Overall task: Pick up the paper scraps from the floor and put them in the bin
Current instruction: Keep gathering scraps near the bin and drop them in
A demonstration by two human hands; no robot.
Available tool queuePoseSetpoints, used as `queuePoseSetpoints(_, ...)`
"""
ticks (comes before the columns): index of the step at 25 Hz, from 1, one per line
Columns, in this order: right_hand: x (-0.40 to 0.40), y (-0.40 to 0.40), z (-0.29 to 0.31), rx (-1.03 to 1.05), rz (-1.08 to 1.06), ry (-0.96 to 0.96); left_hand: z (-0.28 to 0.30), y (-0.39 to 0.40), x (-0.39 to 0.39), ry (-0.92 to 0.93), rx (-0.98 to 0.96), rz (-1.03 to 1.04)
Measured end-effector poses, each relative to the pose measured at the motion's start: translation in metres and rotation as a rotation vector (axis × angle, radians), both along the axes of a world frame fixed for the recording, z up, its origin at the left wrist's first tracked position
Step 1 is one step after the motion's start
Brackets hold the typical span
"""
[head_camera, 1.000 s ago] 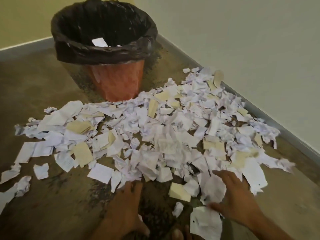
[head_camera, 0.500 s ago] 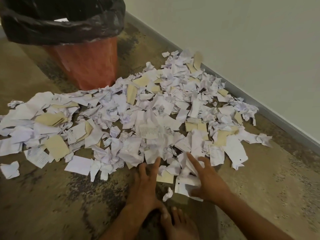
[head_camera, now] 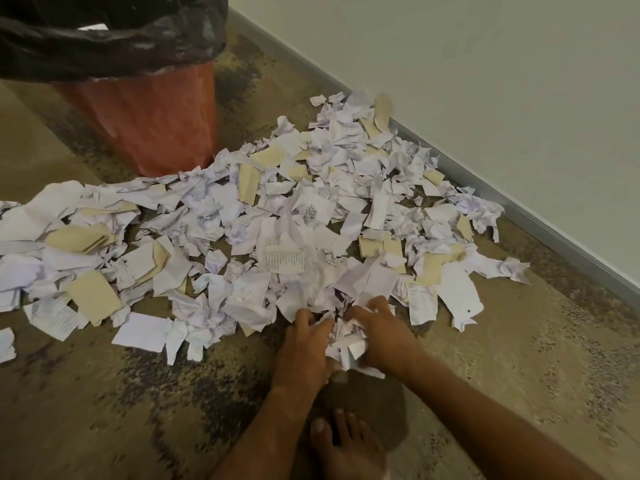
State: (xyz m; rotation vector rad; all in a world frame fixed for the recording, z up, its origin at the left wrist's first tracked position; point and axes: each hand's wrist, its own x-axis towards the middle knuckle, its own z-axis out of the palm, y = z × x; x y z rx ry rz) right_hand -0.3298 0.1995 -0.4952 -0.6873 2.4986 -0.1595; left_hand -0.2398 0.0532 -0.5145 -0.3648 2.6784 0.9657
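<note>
**Scooping the first bunch beside the big pile**

I am looking down at the floor [head_camera: 104, 410] and using the bin [head_camera: 149, 123] as my marker. The floor is brown and spotty, and it is running out wide on the near side of the bin. The wall [head_camera: 485, 81] is standing off to the right of the bin, with a grey strip along its bottom.

The bin is orange with a black bag [head_camera: 104, 39] folded over its top. The paper scraps [head_camera: 277, 220] are lying in one big messy pile that is starting right at the foot of the bin and spreading toward me and over to the wall.

At the edge of the pile farthest from the bin, my left hand [head_camera: 304, 355] and right hand [head_camera: 384, 341] are pressing in from both sides on a small bunch of scraps [head_camera: 343, 341]. The fingers of both hands are curling round that bunch and squeezing it together. A bare foot [head_camera: 346, 448] is resting on the floor just behind the hands.

I think little bits may be slipping out when I am lifting, because the bunch is loose and crumpled. Some may also be dropping on the way, since the bin is well apart from my hands and the whole pile is lying between.

There is open floor to the left of the pile for moving closer. The wall is closing off the right side, and scraps are lying right against it.
</note>
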Motion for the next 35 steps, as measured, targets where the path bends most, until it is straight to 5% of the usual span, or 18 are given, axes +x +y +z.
queuePoseSetpoints(17, -0.025, 0.022, 0.027, -0.602, -0.017, 0.153, 0.012, -0.05, 0.009, 0.214, 0.145, 0.169)
queuePoseSetpoints(25, -0.068, -0.045, 0.16, -0.799, 0.039, 0.192, 0.11, -0.125, -0.013, 0.518, 0.411, 0.419)
queuePoseSetpoints(29, -0.097, -0.122, 0.235, -1.016, 0.128, 0.206, 0.186, -0.185, -0.035, 0.797, 0.362, 0.53)
queuePoseSetpoints(35, -0.162, -0.259, 0.298, -1.279, 0.141, 0.147, 0.279, -0.275, -0.085, 0.931, 0.318, 0.774)
